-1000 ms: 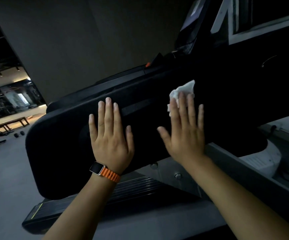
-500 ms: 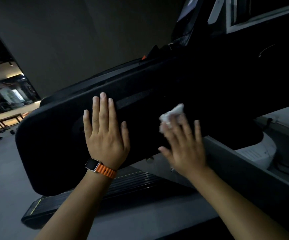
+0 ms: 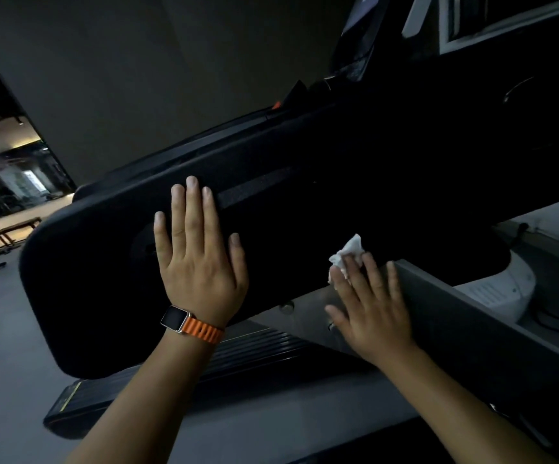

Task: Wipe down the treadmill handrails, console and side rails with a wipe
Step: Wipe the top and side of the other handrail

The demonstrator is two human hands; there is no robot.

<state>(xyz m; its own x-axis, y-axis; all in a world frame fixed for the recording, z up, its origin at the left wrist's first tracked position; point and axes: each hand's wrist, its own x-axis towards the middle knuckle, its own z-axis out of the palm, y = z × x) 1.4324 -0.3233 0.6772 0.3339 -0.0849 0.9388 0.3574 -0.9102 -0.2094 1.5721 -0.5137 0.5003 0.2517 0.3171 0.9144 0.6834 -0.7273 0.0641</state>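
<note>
The treadmill's broad black handrail panel (image 3: 111,279) slants across the view from lower left to upper right. My left hand (image 3: 198,262), with an orange-strapped watch at the wrist, rests flat on it with straight fingers. My right hand (image 3: 372,306) lies flat with straight fingers and presses a crumpled white wipe (image 3: 346,254) against the panel's lower edge, where it meets the grey upright (image 3: 472,313). The wipe sticks out beyond my fingertips. The dark console (image 3: 361,38) rises at the top right.
The black ribbed side rail (image 3: 238,356) of the deck runs below my wrists. A white motor cover (image 3: 502,289) sits at the right. Grey floor stretches left toward a lit gym area with benches (image 3: 0,239).
My right hand has slid the wipe down the black panel from its upper part to its lower edge by the grey upright. My left hand has stayed flat in place.
</note>
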